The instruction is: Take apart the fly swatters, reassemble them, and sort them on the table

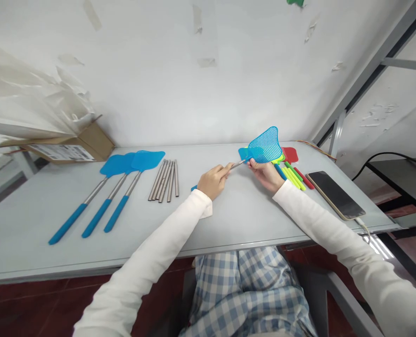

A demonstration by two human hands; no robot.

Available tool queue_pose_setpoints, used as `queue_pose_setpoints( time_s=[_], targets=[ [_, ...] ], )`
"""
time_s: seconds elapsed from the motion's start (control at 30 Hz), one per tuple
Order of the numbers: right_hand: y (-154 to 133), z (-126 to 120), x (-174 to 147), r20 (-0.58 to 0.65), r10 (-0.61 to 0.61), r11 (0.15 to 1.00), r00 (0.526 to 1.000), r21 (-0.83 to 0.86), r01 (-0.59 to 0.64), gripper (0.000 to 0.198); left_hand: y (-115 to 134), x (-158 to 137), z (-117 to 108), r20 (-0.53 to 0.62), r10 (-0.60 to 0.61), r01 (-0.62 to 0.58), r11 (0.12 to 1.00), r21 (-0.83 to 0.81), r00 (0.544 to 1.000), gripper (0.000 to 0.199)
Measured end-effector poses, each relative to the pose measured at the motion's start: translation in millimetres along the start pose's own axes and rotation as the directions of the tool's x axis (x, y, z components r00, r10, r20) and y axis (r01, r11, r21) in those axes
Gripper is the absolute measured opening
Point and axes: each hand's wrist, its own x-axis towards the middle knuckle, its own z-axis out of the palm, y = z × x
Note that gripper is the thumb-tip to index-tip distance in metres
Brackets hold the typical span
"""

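A blue fly swatter (266, 144) is held between my two hands over the table, its mesh head tilted up to the right. My left hand (214, 181) is closed around its metal rod, and a bit of blue grip shows behind the wrist. My right hand (265, 174) pinches the swatter near the base of the head. Behind and beside my right hand lie loose swatter heads, among them a red head (290, 154), and several coloured grips (293, 179) in yellow-green, green, red and blue.
Blue fly swatters (118, 196) lie at the table's left. Beside them are several metal rods (164, 181). A smartphone (335, 194) with a cable plugged in rests near the right edge. A cardboard box (88, 142) stands at the back left, against the white wall.
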Motion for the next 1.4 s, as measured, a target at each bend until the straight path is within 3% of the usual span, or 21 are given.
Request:
queue_pose_setpoints(
  time_s=[0.3,0.53,0.6,0.7,0.87,0.97,1.2,1.4],
  targets=[
    [0.0,2.6,-1.6,0.008,0.014,1.0,1.0,-0.018,-0.014,0.019,7.2,0.1,-8.2,-0.024,-0.044,0.044,0.998,0.036,0.999,0.038],
    [-6.8,3.3,-5.7,0.168,0.085,0.995,0.982,-0.072,-0.074,0.027,4.9,-8.8,-38.5,-0.198,-0.144,0.116,0.983,-0.143,0.97,0.03],
    [-5.1,1.2,-5.5,0.205,0.132,0.988,0.97,-0.103,-0.113,0.03,-7.6,-18.7,-59.0,-0.268,-0.212,0.18,0.974,-0.14,0.94,0.03],
    [-0.8,-2.9,-2.8,0.214,0.183,0.978,0.959,-0.138,-0.156,0.03,-34.0,-37.9,-97.0,-0.384,-0.379,0.376,0.923,-0.087,0.842,0.03],
    [4.9,-6.8,1.7,0.204,0.228,0.967,0.952,-0.158,-0.198,0.028,-78.7,-71.2,-139.0,-0.345,-0.631,0.699,0.707,0.113,0.694,0.027],
    [5.6,-7.3,2.3,0.2,0.244,0.963,0.949,-0.167,-0.212,0.027,-93.1,-85.5,-136.3,-0.304,-0.719,0.781,0.571,0.254,0.625,0.03],
    [4.9,-9.3,3.8,0.213,0.249,0.961,0.945,-0.173,-0.215,0.028,-87.2,-85.6,-112.3,-0.281,-0.769,0.805,0.469,0.362,0.574,0.042],
    [4.4,-8.6,3.9,0.222,0.257,0.955,0.941,-0.206,-0.212,0.029,-96.8,-83.4,-100.7,-0.241,-0.732,0.758,0.541,0.364,0.637,0.034]
  ],
)
